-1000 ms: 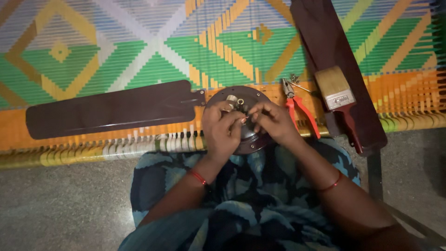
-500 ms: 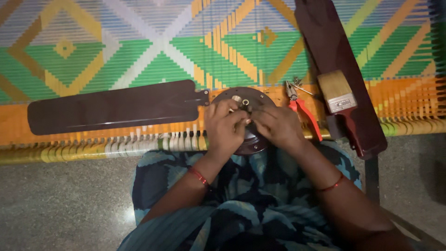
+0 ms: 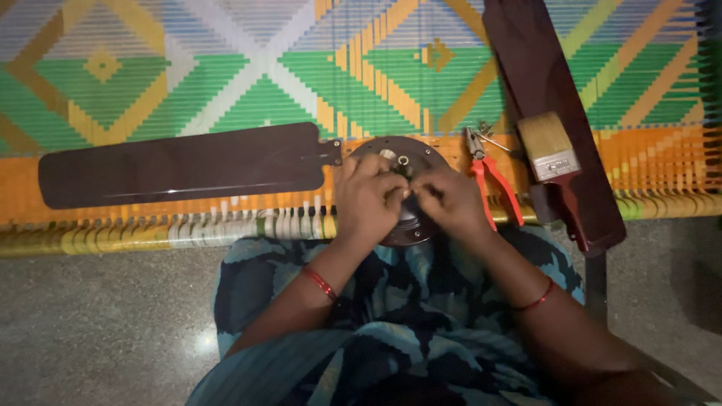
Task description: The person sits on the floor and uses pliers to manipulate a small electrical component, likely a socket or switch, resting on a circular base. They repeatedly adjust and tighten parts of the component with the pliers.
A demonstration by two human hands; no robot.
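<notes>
A round dark brown fan motor housing (image 3: 406,154) rests at the near edge of a woven cot, with a metal hub at its middle. My left hand (image 3: 366,197) lies over its left half, fingers curled together near the hub. My right hand (image 3: 445,199) covers its right half, fingertips pinched toward the left hand's. What sits between the fingertips is too small to make out. One dark fan blade (image 3: 180,164) reaches out to the left from the housing. Another dark blade (image 3: 549,98) lies up and to the right.
Red-handled pliers (image 3: 490,179) lie right of the housing, with small metal bits beside them. A paintbrush (image 3: 555,162) rests on the right blade. The cot's woven surface (image 3: 226,68) is green, orange and white. Grey stone floor (image 3: 105,323) is below, my patterned blue lap in front.
Both hands have stayed on the housing, fingertips shifting slightly around the hub. The view has drifted a little; nothing else moved.
</notes>
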